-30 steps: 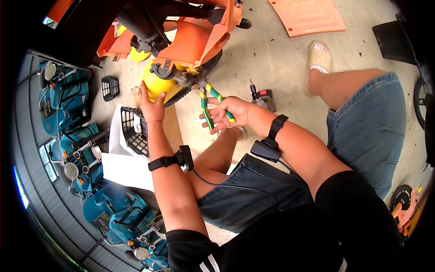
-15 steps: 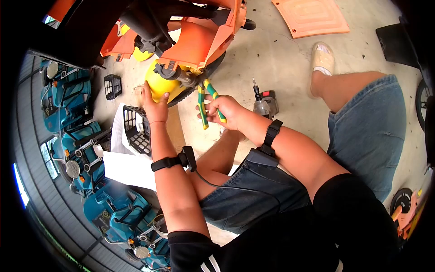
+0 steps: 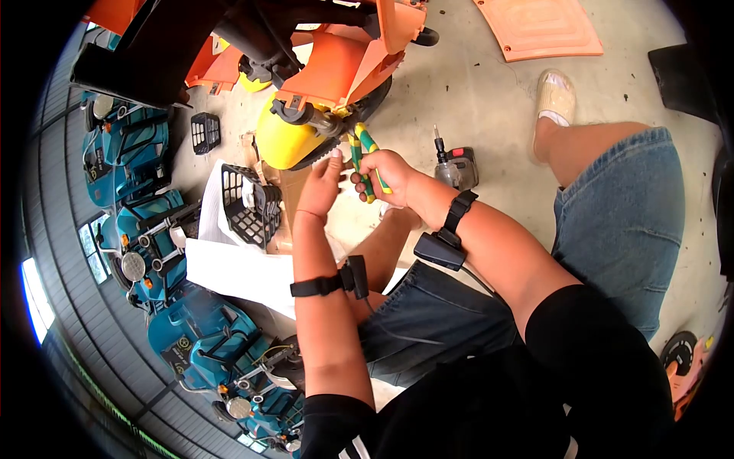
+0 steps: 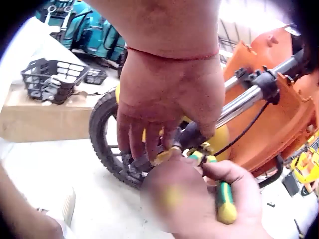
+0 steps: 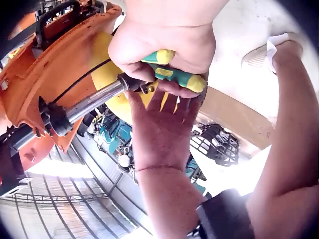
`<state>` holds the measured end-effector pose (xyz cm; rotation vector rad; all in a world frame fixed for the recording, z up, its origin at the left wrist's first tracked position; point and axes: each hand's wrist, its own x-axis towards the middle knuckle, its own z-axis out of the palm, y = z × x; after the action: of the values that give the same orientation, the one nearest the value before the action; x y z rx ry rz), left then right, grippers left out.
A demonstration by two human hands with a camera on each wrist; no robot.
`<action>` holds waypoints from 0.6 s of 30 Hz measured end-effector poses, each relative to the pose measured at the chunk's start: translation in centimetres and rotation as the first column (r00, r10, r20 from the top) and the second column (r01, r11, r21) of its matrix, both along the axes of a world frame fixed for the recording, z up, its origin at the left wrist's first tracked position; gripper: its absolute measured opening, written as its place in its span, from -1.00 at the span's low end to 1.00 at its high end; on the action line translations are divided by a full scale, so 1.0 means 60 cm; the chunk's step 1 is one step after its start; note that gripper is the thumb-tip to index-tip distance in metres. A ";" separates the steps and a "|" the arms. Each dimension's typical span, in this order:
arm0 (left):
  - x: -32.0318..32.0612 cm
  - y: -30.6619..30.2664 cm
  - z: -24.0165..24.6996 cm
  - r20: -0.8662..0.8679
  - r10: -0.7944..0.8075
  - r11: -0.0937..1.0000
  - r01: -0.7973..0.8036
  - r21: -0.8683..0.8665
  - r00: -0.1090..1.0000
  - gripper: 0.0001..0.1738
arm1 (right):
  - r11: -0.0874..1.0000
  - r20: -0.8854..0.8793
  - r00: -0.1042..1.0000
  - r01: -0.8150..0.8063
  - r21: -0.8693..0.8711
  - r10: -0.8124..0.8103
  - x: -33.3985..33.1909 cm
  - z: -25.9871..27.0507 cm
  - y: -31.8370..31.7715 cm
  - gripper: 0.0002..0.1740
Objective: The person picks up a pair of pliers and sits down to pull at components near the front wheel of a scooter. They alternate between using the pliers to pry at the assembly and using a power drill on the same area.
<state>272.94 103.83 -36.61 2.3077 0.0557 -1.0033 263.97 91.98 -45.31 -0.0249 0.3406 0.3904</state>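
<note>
My right hand [image 3: 391,176] grips pliers [image 3: 368,139] with green and yellow handles, fingers wrapped round them. The plier jaws reach up to the wheel's axle area at the bottom of a chrome fork leg [image 4: 241,105]. My left hand [image 3: 319,193] is beside the pliers, palm down, its fingers extended toward the wheel in the left wrist view. The tyre [image 4: 99,122] and the yellow fender [image 3: 284,136] lie just beyond the fingertips. Orange body panels [image 3: 327,69] rise above the wheel. The plier tips are hidden behind my hands in the wrist views.
A cordless drill [image 3: 459,168] stands on the floor right of the pliers. Black plastic baskets [image 3: 252,210] sit on the left near white sheeting [image 3: 233,268] and cardboard. An orange panel [image 3: 541,29] lies at the far right; several teal scooters [image 3: 126,145] line the left.
My left hand has left the yellow fender and come down and right toward the pliers. My right hand's fingers have closed more around the handles, which stand closer together.
</note>
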 end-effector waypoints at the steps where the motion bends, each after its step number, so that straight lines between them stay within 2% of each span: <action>1: -0.004 0.000 -0.019 -0.123 0.095 0.990 -0.107 -0.096 0.988 -0.29 | 1.000 0.001 1.000 -0.011 -0.016 0.011 0.000 0.003 -0.006 -0.70; 2: -0.008 0.000 -0.039 -0.197 0.174 0.962 -0.210 -0.177 0.965 -0.32 | 0.999 0.000 1.000 -0.020 -0.034 0.020 -0.001 0.005 -0.013 -0.71; 4: -0.023 -0.013 -0.054 -0.110 0.289 0.910 -0.308 -0.277 0.951 -0.39 | 0.995 -0.049 0.998 -0.046 -0.090 0.042 0.003 0.014 -0.022 -0.70; 5: -0.021 -0.011 -0.071 0.112 0.305 0.917 -0.260 -0.302 0.946 -0.46 | 0.992 -0.072 0.996 -0.063 -0.105 0.055 0.003 0.017 -0.026 -0.69; 6: -0.018 -0.005 -0.089 0.327 0.316 0.925 -0.213 -0.316 0.891 -0.53 | 0.989 -0.096 0.993 -0.083 -0.120 0.071 0.002 0.021 -0.028 -0.68; 7: -0.017 -0.021 -0.058 0.550 0.315 0.946 -0.212 -0.244 0.773 -0.68 | 0.984 -0.097 0.989 -0.123 -0.128 0.111 0.004 0.023 -0.033 -0.66; 8: -0.019 -0.038 -0.027 0.771 0.303 0.952 -0.223 -0.212 0.560 -0.72 | 0.975 -0.118 0.985 -0.144 -0.167 0.125 0.003 0.028 -0.036 -0.68; 9: -0.007 -0.040 -0.005 0.839 0.342 0.939 -0.185 -0.289 0.424 -0.74 | 0.969 -0.133 0.981 -0.164 -0.186 0.140 0.004 0.031 -0.040 -0.71; 10: -0.002 -0.046 0.026 0.804 0.414 0.907 -0.117 -0.405 0.426 -0.76 | 0.962 -0.147 0.977 -0.182 -0.205 0.154 0.006 0.032 -0.046 -0.74; 12: -0.012 -0.054 0.103 0.764 0.402 0.895 -0.039 -0.444 0.504 -0.77 | 0.935 -0.163 0.968 -0.228 -0.273 0.188 0.010 0.033 -0.057 -0.77; 14: -0.036 -0.056 0.156 0.709 0.403 0.889 -0.066 -0.452 0.578 -0.76 | 0.899 -0.188 0.950 -0.299 -0.320 0.249 0.011 0.046 -0.078 -0.80; 16: -0.054 -0.055 0.131 0.634 0.393 0.899 -0.133 -0.418 0.666 -0.71 | 0.856 -0.190 0.922 -0.386 -0.345 0.339 0.016 0.053 -0.103 -0.80; 17: -0.065 -0.060 0.112 0.602 0.250 0.965 -0.147 -0.216 0.758 -0.66 | 0.836 -0.200 0.909 -0.415 -0.360 0.365 0.018 0.059 -0.115 -0.81; 18: -0.068 -0.055 0.048 0.471 0.296 0.946 -0.187 -0.264 0.831 -0.51 | 0.834 -0.192 0.907 -0.420 -0.359 0.374 0.019 0.059 -0.120 -0.82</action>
<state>268.86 100.53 -33.74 2.2250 0.0279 -0.2388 265.14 84.80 -41.79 -0.4794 0.5266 0.7359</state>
